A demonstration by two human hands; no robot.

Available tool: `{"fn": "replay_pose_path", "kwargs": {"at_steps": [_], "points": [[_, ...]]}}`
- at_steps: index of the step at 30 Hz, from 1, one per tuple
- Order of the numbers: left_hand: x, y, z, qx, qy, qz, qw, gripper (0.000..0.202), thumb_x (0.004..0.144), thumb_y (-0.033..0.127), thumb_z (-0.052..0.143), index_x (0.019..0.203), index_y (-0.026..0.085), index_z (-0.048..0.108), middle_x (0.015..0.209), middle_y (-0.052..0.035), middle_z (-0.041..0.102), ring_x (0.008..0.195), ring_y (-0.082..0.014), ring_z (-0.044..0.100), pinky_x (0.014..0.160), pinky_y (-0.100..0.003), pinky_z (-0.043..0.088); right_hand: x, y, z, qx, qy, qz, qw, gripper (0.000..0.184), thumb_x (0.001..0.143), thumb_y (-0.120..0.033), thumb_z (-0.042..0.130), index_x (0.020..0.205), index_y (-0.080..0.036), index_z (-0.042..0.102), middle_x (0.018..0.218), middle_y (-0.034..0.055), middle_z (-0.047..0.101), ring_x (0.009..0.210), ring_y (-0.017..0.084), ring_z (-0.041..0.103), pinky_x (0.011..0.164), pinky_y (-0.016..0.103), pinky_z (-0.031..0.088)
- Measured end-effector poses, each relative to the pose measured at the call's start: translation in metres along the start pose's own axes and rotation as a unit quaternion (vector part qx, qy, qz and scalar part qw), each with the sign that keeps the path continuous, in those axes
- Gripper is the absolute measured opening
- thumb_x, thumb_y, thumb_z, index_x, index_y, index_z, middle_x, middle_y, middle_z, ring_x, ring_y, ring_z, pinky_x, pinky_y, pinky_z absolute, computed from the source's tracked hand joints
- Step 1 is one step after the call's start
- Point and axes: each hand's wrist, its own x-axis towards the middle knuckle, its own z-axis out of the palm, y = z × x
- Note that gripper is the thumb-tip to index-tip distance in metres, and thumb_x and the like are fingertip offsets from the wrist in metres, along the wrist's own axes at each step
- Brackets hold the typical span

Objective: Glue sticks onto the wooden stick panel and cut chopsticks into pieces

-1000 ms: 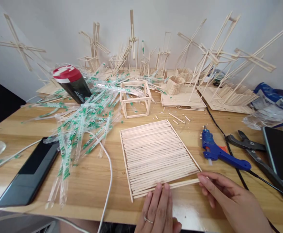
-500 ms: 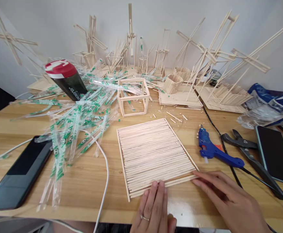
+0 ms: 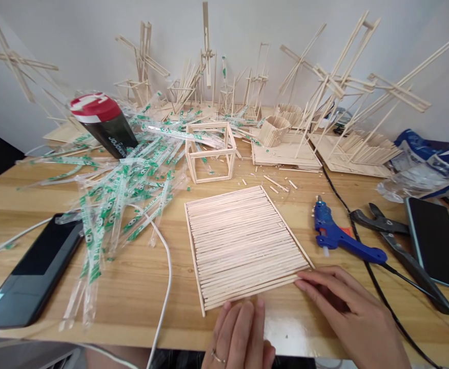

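A flat square panel of glued wooden sticks point(image 3: 243, 243) lies on the wooden table point(image 3: 140, 292) in front of me. My left hand point(image 3: 238, 333), with a ring on it, rests flat with its fingers together, fingertips touching the panel's near edge. My right hand point(image 3: 347, 312) lies with fingers stretched out, its fingertips pressing the near right corner of the panel. Neither hand holds anything.
A blue glue gun point(image 3: 340, 237), black pliers point(image 3: 397, 241) and a dark tablet point(image 3: 434, 241) lie to the right. A stick cube frame point(image 3: 209, 152), green-printed wrappers point(image 3: 124, 189), a red-lidded cup point(image 3: 101, 123), a phone point(image 3: 32, 269), a white cable point(image 3: 163, 302) and stick models point(image 3: 324, 87) lie left and behind.
The loose stick at the panel's near edge has been pushed in flush against the panel. Both hands have slid slightly toward me and left.
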Motion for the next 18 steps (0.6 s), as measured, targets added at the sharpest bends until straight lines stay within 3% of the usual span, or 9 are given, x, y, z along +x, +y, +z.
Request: {"fn": "replay_pose_path", "kwargs": {"at_steps": [3,8,11,14,18], "points": [[-0.001,-0.007,-0.003,0.007,0.007,0.003,1.0,0.026,0.089,0.014,0.042,0.094,0.012,0.067,0.094,-0.0063,0.063,0.095,-0.0153,0.058,0.109,-0.03,0.035,0.0,0.001,0.001,0.0,-0.008,0.008,1.0,0.017,0.085,-0.042,0.059,0.089,-0.031,0.072,0.09,0.0011,0.069,0.082,0.018,0.066,0.075,0.025,0.052],[-0.011,-0.015,-0.008,0.024,-0.044,-0.029,0.998,0.028,0.086,0.014,0.044,0.104,0.012,0.065,0.104,-0.0072,0.064,0.106,-0.0186,0.055,0.109,-0.028,0.033,-0.002,0.003,0.004,-0.005,-0.011,0.018,1.0,0.02,0.086,-0.043,0.058,0.089,-0.029,0.072,0.091,0.0026,0.069,0.083,0.019,0.066,0.074,0.027,0.052],[-0.013,-0.011,-0.006,0.059,-0.022,-0.023,0.998,0.032,0.087,0.012,0.043,0.112,0.012,0.063,0.103,-0.0067,0.064,0.102,-0.0179,0.056,0.11,-0.031,0.032,-0.002,0.004,0.003,-0.005,-0.014,0.005,1.0,0.019,0.086,-0.042,0.058,0.089,-0.029,0.072,0.091,0.0019,0.069,0.084,0.018,0.066,0.074,0.026,0.052],[-0.012,-0.007,-0.005,0.094,-0.013,-0.023,0.995,0.039,0.087,0.012,0.042,0.123,0.013,0.057,0.103,-0.0059,0.064,0.099,-0.0171,0.057,0.108,-0.03,0.034,-0.002,0.007,0.001,0.0,-0.01,-0.014,1.0,0.017,0.086,-0.041,0.059,0.088,-0.03,0.071,0.091,0.0005,0.07,0.084,0.017,0.067,0.076,0.025,0.052],[-0.01,-0.01,-0.009,0.111,-0.055,0.009,0.992,0.051,0.087,0.013,0.043,0.137,0.013,0.043,0.105,-0.0071,0.064,0.099,-0.0182,0.058,0.097,-0.028,0.041,-0.001,0.012,-0.003,-0.047,0.018,0.012,0.999,0.025,0.085,-0.05,0.057,0.093,-0.029,0.069,0.095,0.0011,0.069,0.085,0.019,0.066,0.074,0.029,0.053]]}}
